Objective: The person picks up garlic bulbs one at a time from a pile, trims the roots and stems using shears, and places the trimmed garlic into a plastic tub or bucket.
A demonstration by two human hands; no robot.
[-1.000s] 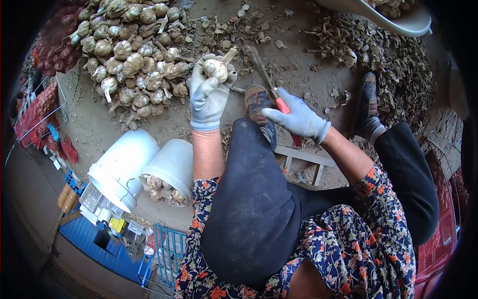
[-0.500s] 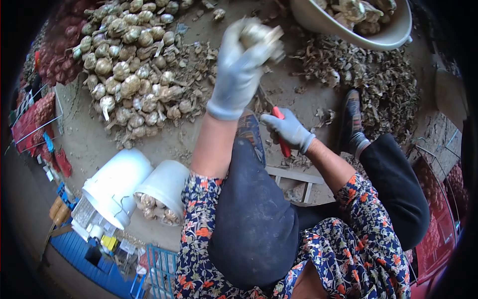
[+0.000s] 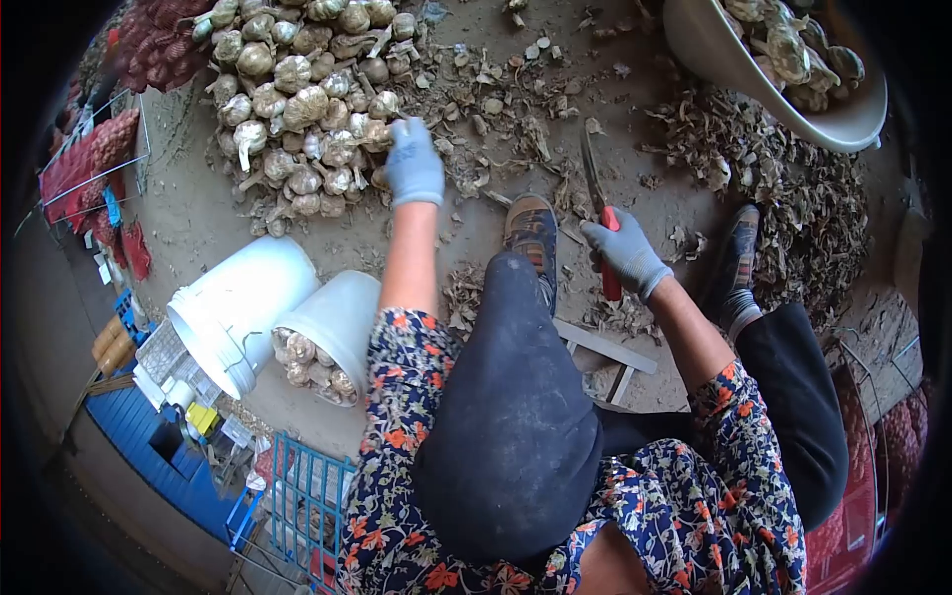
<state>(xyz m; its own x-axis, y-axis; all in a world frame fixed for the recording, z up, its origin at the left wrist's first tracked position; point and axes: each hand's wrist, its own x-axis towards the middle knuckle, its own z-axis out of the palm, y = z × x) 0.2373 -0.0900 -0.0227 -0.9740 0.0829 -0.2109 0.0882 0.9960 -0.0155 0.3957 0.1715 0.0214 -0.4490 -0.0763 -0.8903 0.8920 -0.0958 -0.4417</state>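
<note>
My left hand [image 3: 415, 164], in a grey-white glove, is at the right edge of a heap of garlic bulbs [image 3: 302, 104], with its fingertips beside a bulb. Its fingers are partly hidden and blurred, so their grip does not show clearly. My gloved right hand [image 3: 631, 254] is closed around the red handle of a knife [image 3: 594, 177]. The long, thin blade points up and away from me, above the dirt floor, with nothing on it.
A pale basin [image 3: 719, 79] holding garlic stands at the upper right, above a pile of dry trimmings [image 3: 793, 188]. Two white buckets lie tipped at left: one larger [image 3: 243, 297], one smaller [image 3: 342, 312] with bulbs inside. Red mesh sacks [image 3: 94, 164] line the left side.
My left hand has moved down and left from in front of me, where it held garlic, to the heap's edge. My right hand keeps the knife. The view has shifted.
</note>
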